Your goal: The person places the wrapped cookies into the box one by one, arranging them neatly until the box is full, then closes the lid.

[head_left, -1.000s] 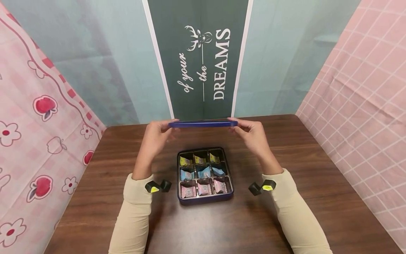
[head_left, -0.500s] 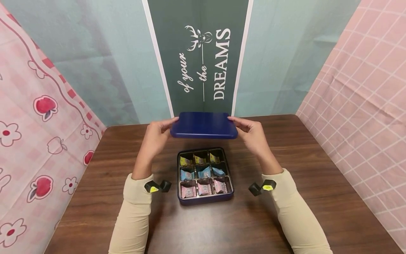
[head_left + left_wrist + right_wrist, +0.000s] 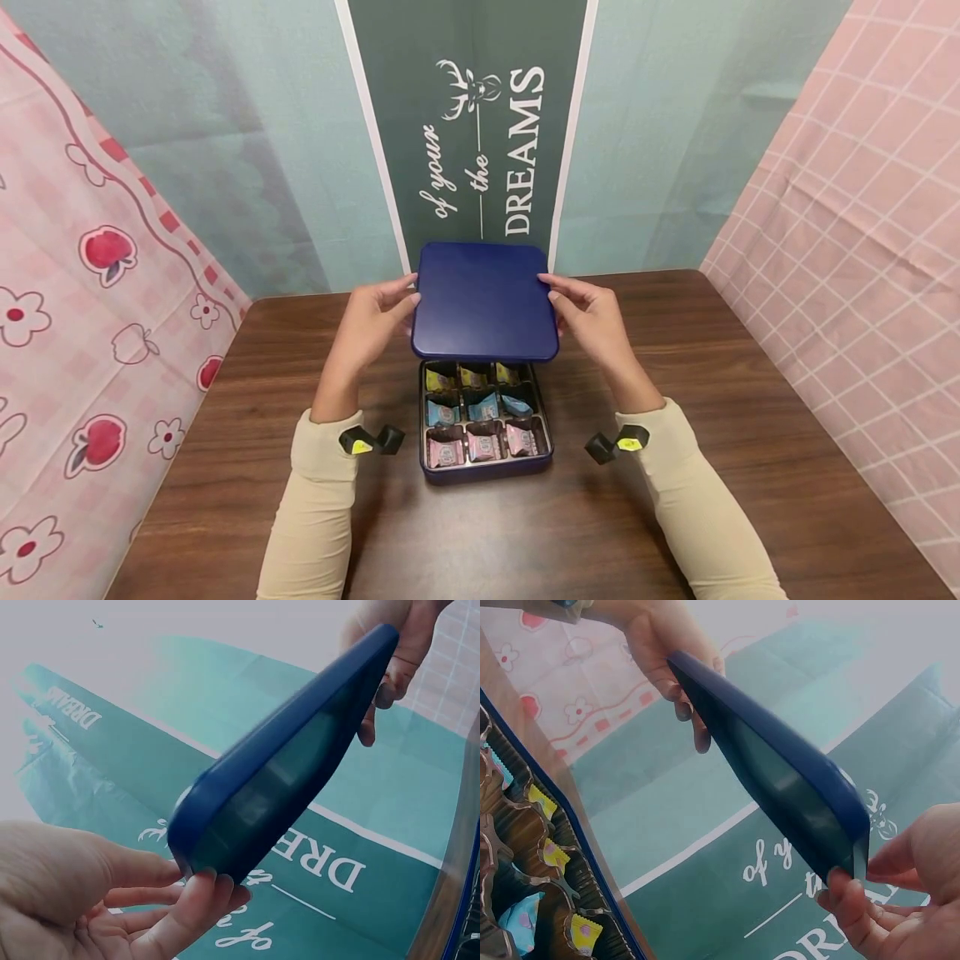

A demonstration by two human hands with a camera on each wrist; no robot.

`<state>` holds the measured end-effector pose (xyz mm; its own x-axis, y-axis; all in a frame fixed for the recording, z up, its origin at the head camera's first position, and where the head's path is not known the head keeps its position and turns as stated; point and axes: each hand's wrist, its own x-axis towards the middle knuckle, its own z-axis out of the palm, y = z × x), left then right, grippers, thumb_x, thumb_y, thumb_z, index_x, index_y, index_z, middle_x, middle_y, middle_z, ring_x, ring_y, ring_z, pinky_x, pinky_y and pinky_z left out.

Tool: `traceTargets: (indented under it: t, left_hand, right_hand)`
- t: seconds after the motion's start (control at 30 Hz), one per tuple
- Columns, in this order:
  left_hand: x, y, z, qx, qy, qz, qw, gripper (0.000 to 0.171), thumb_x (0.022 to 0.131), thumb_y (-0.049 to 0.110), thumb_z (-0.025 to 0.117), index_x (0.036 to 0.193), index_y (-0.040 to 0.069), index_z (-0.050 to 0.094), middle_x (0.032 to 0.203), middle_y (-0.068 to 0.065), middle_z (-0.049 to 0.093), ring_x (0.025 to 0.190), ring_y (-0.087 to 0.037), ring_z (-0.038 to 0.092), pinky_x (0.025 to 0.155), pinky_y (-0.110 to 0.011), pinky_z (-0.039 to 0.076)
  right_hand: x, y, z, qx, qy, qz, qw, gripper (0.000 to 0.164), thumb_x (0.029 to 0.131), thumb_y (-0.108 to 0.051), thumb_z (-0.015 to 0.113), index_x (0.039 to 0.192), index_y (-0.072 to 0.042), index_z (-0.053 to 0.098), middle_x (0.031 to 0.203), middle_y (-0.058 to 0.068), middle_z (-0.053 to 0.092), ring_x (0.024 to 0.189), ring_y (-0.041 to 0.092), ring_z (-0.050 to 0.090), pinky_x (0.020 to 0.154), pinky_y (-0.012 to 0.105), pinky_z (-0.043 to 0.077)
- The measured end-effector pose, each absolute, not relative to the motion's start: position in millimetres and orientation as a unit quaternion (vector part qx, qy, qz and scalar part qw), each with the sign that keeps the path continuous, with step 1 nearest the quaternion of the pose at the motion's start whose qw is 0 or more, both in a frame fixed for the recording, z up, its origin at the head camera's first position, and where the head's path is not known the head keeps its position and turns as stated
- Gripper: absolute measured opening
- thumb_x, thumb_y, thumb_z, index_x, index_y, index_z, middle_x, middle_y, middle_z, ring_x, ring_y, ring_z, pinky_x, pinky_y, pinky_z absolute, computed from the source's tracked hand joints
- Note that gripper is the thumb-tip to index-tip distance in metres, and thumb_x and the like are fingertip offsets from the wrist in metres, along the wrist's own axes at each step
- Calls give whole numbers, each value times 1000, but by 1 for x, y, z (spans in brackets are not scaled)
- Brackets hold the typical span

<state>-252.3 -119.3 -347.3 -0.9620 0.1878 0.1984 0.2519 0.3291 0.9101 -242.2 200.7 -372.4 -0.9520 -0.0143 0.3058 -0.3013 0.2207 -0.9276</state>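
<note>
A blue lid point(image 3: 486, 302) is held up behind and above the tin, its smooth top turned toward the head camera. My left hand point(image 3: 377, 319) pinches its left edge between thumb and fingers; my right hand point(image 3: 590, 317) pinches the right edge the same way. Below it the blue tin point(image 3: 487, 473) stands uncovered on the table, divided into compartments. Yellow wrapped sweets point(image 3: 474, 377) lie in the back row, blue ones point(image 3: 483, 407) in the middle and pink ones point(image 3: 484, 446) in front. Both wrist views show the lid's hollow underside.
The wooden table point(image 3: 247, 467) spreads around the tin. A green and pale blue cloth point(image 3: 637, 150) with white lettering hangs behind it. Pink patterned cloths flank the left point(image 3: 97, 333) and right point(image 3: 847, 233) sides.
The lid, seen edge-on a second ago, has tilted so its whole top faces the head camera. Its near edge has come down close to the tin's back rim. My hands barely moved.
</note>
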Motion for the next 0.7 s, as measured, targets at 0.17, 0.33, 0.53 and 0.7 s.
traceTargets:
  t: [0.17, 0.33, 0.53, 0.7]
  left_hand:
    - [-252, -120, -348, -132, -809, -573, 11, 43, 100, 13, 65, 142, 3, 58, 115, -21, 72, 66, -22, 70, 61, -30, 60]
    - [-253, -121, -347, -127, -812, -569, -12, 45, 100, 15, 66, 142, 1, 57, 117, -21, 72, 68, -26, 72, 63, -32, 61]
    - [-254, -121, -346, -133, -814, -564, -42, 46, 100, 15, 67, 142, -2, 56, 116, -24, 71, 65, -20, 71, 66, -38, 62]
    - [-254, -120, -347, -138, -809, -568, -60, 45, 100, 13, 66, 140, -4, 57, 107, -26, 72, 63, -17, 70, 69, -49, 61]
  right_hand:
    - [-242, 198, -370, 66, -783, 610, 102, 44, 98, -11, 66, 142, -7, 60, 103, 20, 69, 60, 12, 56, 56, 24, 54]
    - [-242, 198, -371, 44, -797, 596, 90, 48, 97, -18, 69, 143, -8, 58, 104, 18, 70, 60, 7, 56, 58, 23, 53]
    - [-242, 196, -372, 45, -802, 590, 81, 46, 98, -23, 69, 141, -6, 60, 102, 21, 70, 69, 4, 65, 61, 20, 57]
    - [-241, 195, -375, 47, -824, 558, 88, 45, 103, -25, 62, 142, -6, 58, 120, 21, 70, 84, 13, 70, 66, 16, 56]
